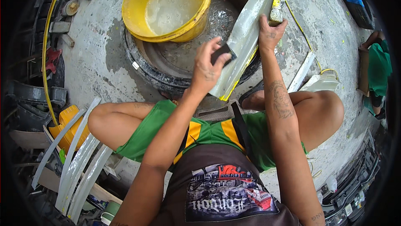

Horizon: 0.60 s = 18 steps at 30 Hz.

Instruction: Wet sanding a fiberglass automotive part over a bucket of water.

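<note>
My left hand point(205, 68) is closed around a small black sanding block point(221, 53), which rests against a long, glossy grey-green plastic panel point(245, 27). The panel slants from the top toward my lap, with yellow along its lower edge. My right hand point(271, 35) grips the panel's right edge, beside a rough beige block point(276, 13) marked with yellow; some of its fingers are hidden. Left of the panel, a yellow bucket point(200, 21) of cloudy liquid leans inside a round black tyre-like basin point(144, 70) with a wet bottom.
Several long grey strips point(85, 163) lie at my left beside a yellow plastic container point(69, 130). A yellow hose point(44, 59) curves along the left side. More grey pieces point(319, 83) lie past my right knee. A person in green point(378, 61) is at the far right.
</note>
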Available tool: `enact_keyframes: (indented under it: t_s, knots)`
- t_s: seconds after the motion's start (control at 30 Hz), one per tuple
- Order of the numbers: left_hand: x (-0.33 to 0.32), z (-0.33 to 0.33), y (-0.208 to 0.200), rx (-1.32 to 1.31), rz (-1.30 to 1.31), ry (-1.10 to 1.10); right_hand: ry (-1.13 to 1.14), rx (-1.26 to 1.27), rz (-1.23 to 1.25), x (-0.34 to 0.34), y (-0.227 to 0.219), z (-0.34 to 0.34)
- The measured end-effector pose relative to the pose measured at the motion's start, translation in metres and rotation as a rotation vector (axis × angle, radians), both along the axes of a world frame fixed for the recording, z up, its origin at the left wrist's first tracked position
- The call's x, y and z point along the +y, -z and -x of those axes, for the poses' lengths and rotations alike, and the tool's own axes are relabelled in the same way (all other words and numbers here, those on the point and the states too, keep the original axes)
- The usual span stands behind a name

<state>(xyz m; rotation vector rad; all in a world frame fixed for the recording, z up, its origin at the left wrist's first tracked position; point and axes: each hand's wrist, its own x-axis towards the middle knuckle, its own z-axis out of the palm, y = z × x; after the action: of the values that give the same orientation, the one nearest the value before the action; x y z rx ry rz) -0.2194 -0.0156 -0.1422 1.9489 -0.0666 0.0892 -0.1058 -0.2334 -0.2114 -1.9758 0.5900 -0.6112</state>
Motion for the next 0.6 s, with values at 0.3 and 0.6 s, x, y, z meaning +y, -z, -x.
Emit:
enact_keyframes:
  t_s: [0.3, 0.6]
  knots:
    - [0.006, 0.013, 0.009, -0.178, -0.216, 0.148, -0.021, -0.021, -0.079, 0.019, -0.014, 0.0]
    - [0.008, -0.01, -0.005, -0.181, -0.177, 0.153, -0.016, -0.042, -0.064, 0.013, -0.007, 0.0]
